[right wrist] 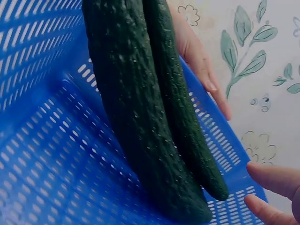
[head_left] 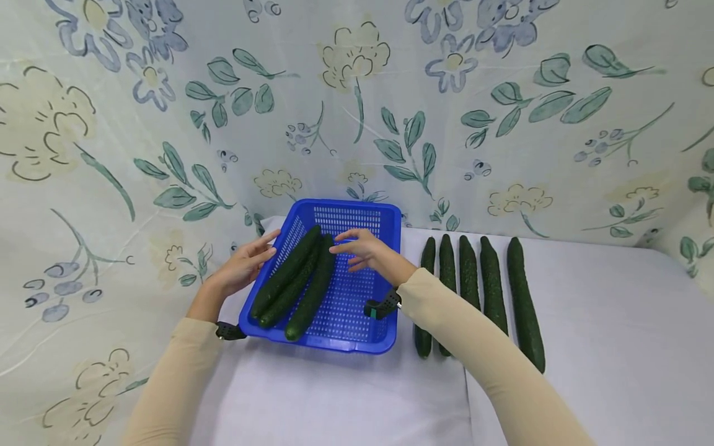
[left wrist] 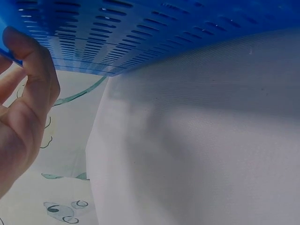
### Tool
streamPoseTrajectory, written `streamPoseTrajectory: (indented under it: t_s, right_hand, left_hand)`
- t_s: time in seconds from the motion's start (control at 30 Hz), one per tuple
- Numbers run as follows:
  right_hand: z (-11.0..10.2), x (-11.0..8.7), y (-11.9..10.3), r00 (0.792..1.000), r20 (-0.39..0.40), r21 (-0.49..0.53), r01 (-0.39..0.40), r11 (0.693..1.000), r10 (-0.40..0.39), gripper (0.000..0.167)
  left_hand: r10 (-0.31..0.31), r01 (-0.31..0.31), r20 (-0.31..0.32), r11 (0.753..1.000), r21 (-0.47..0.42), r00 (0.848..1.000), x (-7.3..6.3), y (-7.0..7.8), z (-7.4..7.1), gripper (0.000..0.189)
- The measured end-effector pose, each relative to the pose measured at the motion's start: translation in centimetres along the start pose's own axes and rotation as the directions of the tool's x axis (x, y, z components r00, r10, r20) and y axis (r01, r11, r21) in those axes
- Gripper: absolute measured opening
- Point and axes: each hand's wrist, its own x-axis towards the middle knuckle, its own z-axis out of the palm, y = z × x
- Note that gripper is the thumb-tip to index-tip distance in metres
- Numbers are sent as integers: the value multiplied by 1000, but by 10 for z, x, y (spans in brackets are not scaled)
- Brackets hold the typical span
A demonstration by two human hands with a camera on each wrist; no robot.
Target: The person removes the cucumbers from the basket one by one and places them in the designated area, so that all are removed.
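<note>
Three cucumbers (head_left: 286, 272) lay side by side along the left of a blue basket (head_left: 348, 310), and five more cucumbers (head_left: 469, 272) lay in a row on the white tabletop (head_left: 346, 402) to its right. The right hand (head_left: 368, 248) hung over the basket, thumb and fingers spread and holding nothing, close to the far end of the rightmost cucumber inside (head_left: 312, 297). The left hand (head_left: 245, 263) was at the basket's left rim, its fingers loosely straight and seemingly touching the edge; how firmly they pressed was hard to tell from the dim view beneath. The step in hand looked like handling that cucumber in the basket, at a moment of reaching or letting go rather than gripping. If it needed adjusting, the next move would call for closing the right hand round its far end; otherwise, for lifting clear, with the left hand steadying the basket.
</note>
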Motion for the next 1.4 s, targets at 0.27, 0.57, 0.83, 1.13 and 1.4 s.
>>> streamPoseTrajectory:
  t_s: [0.27, 0.57, 0.83, 1.13, 1.4]
  right_hand:
    - [15, 9, 7, 999, 10, -11, -49, 999, 50, 55]
    - [24, 12, 9, 995, 52, 5, -90, 996, 90, 60]
    - [27, 14, 15, 989, 84, 19, -126, 992, 124, 64]
    - [31, 13, 19, 984, 132, -1, -124, 992, 123, 66]
    - [34, 14, 21, 977, 161, -3, -145, 989, 143, 73]
  left_hand:
    - [2, -2, -11, 1000, 18, 1000, 0, 0, 0, 56]
    - [-7, 8, -25, 1000, 25, 1000, 0, 0, 0, 56]
    - [-10, 10, -22, 1000, 20, 1000, 0, -1, 1, 55]
    - [-9, 10, -22, 1000, 27, 1000, 1, 0, 0, 55]
    - [-6, 6, -22, 1000, 20, 1000, 1, 0, 0, 55]
